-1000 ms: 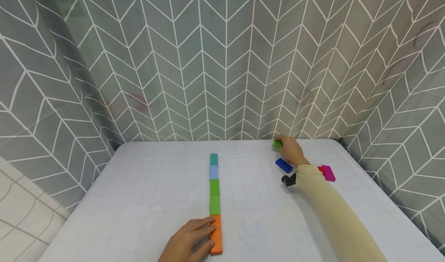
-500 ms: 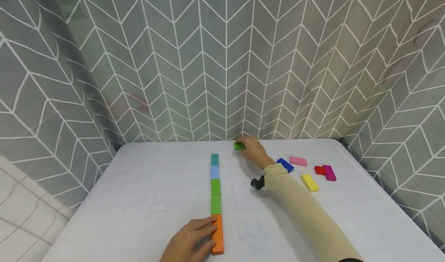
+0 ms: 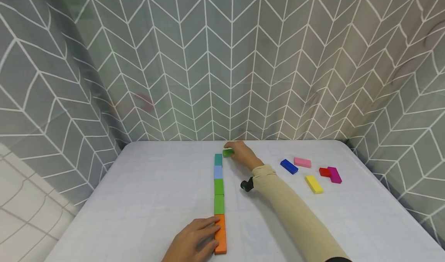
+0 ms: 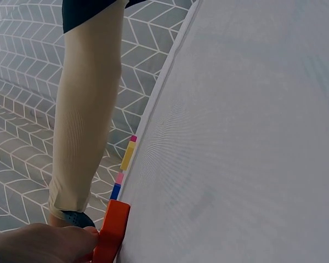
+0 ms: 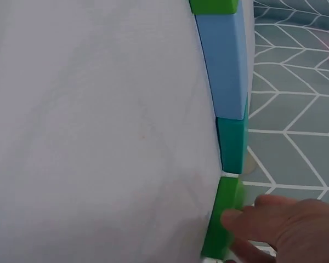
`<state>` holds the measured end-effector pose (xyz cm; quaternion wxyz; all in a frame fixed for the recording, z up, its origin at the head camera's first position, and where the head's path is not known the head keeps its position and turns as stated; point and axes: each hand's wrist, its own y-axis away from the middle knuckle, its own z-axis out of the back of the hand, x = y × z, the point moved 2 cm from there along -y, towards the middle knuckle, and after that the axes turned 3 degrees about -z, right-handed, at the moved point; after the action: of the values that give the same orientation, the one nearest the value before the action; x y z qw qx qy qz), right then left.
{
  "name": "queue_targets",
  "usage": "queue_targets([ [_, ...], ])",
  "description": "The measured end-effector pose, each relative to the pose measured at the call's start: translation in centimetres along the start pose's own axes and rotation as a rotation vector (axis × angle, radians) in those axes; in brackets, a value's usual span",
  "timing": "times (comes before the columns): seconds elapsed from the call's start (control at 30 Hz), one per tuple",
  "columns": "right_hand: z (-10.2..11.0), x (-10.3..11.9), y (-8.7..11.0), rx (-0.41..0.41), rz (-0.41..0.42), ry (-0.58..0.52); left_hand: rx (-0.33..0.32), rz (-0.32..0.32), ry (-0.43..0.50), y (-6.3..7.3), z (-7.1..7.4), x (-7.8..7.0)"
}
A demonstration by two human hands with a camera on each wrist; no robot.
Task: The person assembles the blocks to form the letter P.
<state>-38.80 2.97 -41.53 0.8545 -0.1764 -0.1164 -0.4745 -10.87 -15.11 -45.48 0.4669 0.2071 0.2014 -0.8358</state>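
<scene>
A straight row of blocks runs away from me on the white table: an orange block nearest, then two green blocks, a light blue block and a teal block at the far end. My left hand rests its fingertips on the orange block, fingers extended; its thumb touches the block in the left wrist view. Another green block is pinched by my right hand, just right of the teal block. The right wrist view shows a narrow gap between that green block and the teal one.
To the right lie loose blocks: blue, pink, yellow, and a red block against a magenta one. A patterned grey curtain hangs behind the white table and along its sides.
My right hand has carried the green block leftward from the table's back right to beside the row's far end, uncovering the loose blocks. My left hand stays on the orange block.
</scene>
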Motion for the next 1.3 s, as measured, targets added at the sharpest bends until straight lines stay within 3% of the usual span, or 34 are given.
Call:
queue_targets([
  [0.23, -0.4, -0.8, 0.1, 0.011, -0.06, -0.031, -0.018, -0.006, -0.026, 0.1, 0.0, -0.2],
  [0.53, -0.5, -1.7, 0.5, 0.015, -0.04, -0.042, -0.029, -0.049, -0.019, -0.2, -0.4, -0.1],
  [0.77, 1.5, -3.0, 1.6, -0.007, -0.039, -0.069, -0.086, -0.12, -0.037, 0.0, -0.3, 0.2],
  [0.93, 4.2, -5.6, 3.9, -0.05, -0.059, -0.049, -0.127, -0.134, -0.036, 0.2, -0.2, 0.3],
  [1.13, 6.3, -8.7, 7.6, -0.109, -0.105, -0.023, -0.111, -0.095, -0.03, 0.3, -0.1, 0.4],
  [1.3, 7.2, -10.4, 10.6, -0.107, -0.162, 0.021, -0.071, -0.068, -0.011, 0.2, -0.1, 0.2],
])
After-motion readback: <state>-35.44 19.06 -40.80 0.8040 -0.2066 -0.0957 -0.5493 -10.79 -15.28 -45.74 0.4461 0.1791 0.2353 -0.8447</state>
